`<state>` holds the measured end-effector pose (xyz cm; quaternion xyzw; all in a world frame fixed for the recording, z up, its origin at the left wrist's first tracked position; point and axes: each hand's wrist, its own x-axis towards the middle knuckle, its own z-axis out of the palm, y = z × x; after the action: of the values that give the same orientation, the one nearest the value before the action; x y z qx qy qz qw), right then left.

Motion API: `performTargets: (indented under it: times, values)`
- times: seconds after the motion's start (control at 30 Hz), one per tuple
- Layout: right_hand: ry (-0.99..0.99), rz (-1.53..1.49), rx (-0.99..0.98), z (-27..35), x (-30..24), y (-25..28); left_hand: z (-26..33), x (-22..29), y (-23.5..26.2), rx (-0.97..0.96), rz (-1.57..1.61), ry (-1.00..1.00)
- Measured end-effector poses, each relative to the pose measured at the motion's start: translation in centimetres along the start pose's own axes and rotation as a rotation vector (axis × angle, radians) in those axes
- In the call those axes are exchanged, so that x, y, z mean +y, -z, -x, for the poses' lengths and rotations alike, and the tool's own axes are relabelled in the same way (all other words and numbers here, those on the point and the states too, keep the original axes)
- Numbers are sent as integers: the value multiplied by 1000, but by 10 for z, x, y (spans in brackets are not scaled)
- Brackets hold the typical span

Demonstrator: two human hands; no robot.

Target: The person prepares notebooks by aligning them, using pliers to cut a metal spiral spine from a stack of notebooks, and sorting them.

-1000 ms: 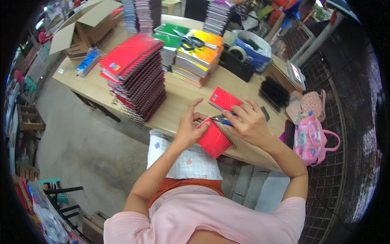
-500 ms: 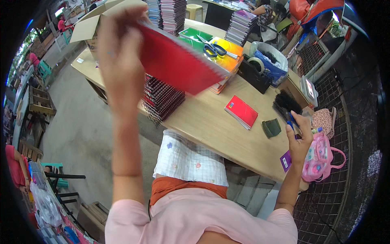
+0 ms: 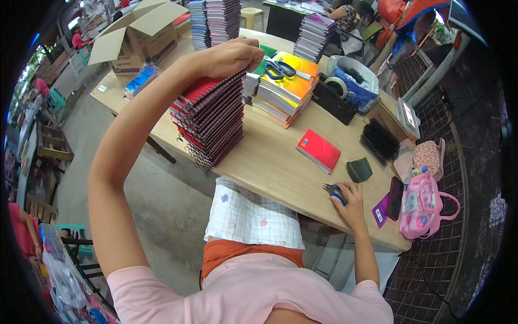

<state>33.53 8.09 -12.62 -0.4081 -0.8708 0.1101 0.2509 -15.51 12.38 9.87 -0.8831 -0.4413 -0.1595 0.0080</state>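
At the left of the table stands a tall stack of red spiral notebooks [image 3: 210, 124], its wire coils facing me. My left hand [image 3: 232, 58] reaches across its top, fingers bent down over the far edge and closed on the top red notebook [image 3: 200, 89]; my wrist and knuckles partly hide it. By the table's front right edge, my right hand [image 3: 349, 204] is closed around blue-handled pliers [image 3: 335, 193], whose metal jaws point left, close above or on the tabletop. A small red notebook [image 3: 318, 151] lies flat beyond them, beside a dark green block-like object [image 3: 359, 169].
Behind the red stack are yellow-orange notebooks [image 3: 294, 75] with scissors [image 3: 279, 69] on top. Black wire coils [image 3: 380, 141], a phone [image 3: 395, 198] and a pink bag [image 3: 423, 208] lie at right. An opened carton [image 3: 141, 43] stands far left.
My left hand has brought a red notebook down onto the tall stack. My right hand has moved with the pliers from beside the black coils toward me and left, to the table's front edge.
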Motion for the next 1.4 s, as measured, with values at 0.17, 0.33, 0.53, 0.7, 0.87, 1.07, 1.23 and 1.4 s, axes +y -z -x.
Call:
performTargets:
  times: [0.17,0.33,0.53,0.7,0.87,1.07,1.23,1.4]
  values:
    - [78,-2,63,2,0,-3,2,36,22,389,-408,11]
    - [-175,-50,403,-23,44,22,-9,180,-27,399,491,40]
    - [-377,339,202,-115,126,25,-81,84,-298,354,448,700]
    - [-501,507,-24,-141,143,14,-104,59,-312,110,598,956]
    - [-393,427,148,-134,180,10,-87,58,-315,246,580,958]
    - [56,388,310,-105,127,64,-34,145,-265,798,811,553]
    - [-124,-459,170,-63,38,37,26,174,-278,595,598,408]
    - [-129,-537,111,-41,0,4,10,198,-292,723,703,547]
